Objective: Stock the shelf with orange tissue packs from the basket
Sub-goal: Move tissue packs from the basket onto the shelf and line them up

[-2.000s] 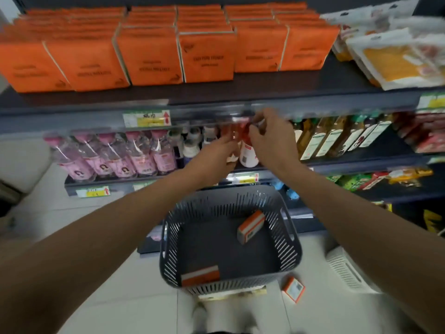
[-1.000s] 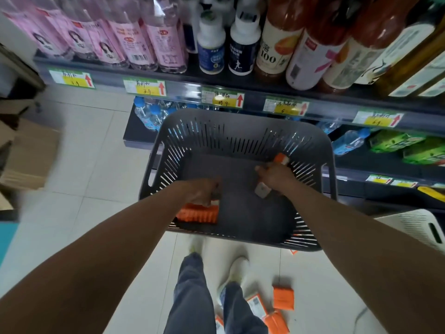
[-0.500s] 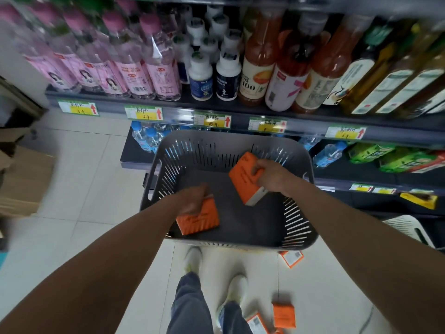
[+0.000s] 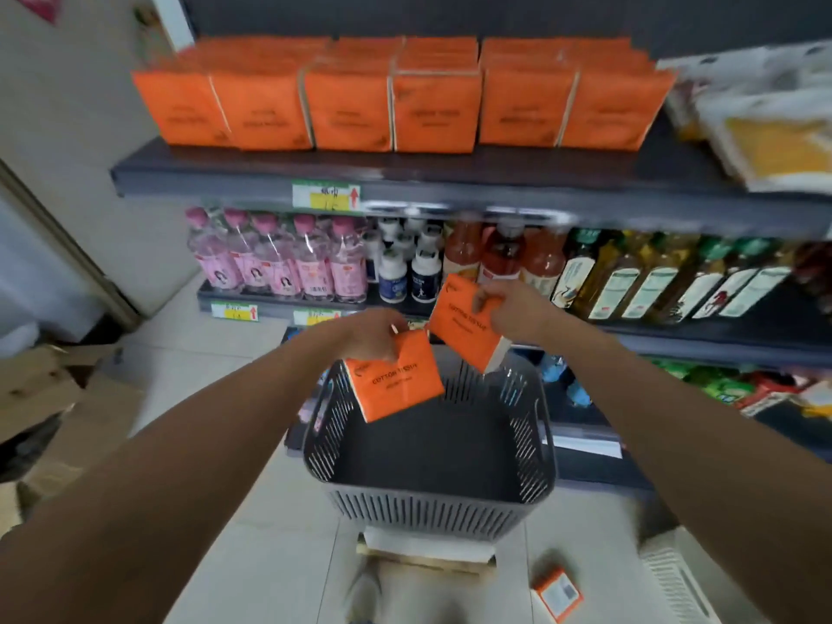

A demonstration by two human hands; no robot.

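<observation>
Lifted clear of the basket (image 4: 432, 506) now, left pack (image 4: 396, 382) hangs pinched at its top edge by the left hand (image 4: 376, 331), right pack (image 4: 463, 322) clamped in the right hand (image 4: 513, 310), below the shelf (image 4: 450, 173); likely light, soft, edge-grip suffices.

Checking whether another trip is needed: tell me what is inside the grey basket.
The basket floor that shows holds no packs. Its far left corner is covered by the pack the left hand holds above it and cannot be checked.
</observation>
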